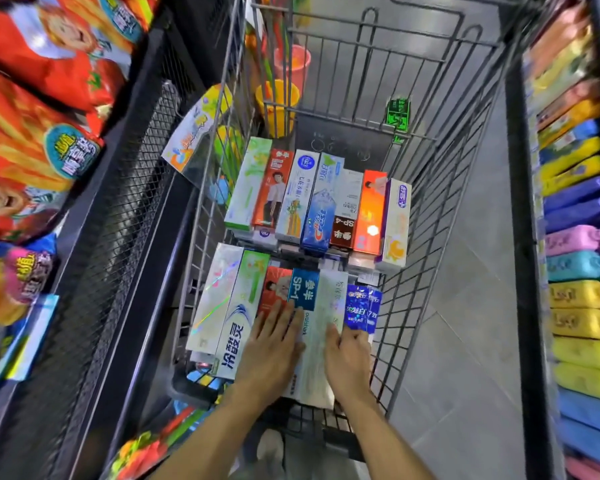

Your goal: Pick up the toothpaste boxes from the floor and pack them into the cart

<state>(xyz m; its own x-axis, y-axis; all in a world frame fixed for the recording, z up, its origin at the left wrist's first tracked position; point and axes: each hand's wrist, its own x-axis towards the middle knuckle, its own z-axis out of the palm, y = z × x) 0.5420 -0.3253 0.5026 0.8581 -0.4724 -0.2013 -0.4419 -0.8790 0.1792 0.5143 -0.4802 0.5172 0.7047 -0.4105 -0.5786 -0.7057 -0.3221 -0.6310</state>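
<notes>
Cart [440, 216]: two rows of toothpaste boxes [321, 202] inside.
Left hand [274, 348]: fingers spread flat on near row.
Right hand [349, 362]: fingers curled, pinching blue box [361, 308].

- Toothpaste boxes [317, 199] fill the cart [430, 237] across the frame's middle and bottom.
- Bare floor of the cart shows at upper centre.
- Shelves [125, 202] hem both sides.
</notes>
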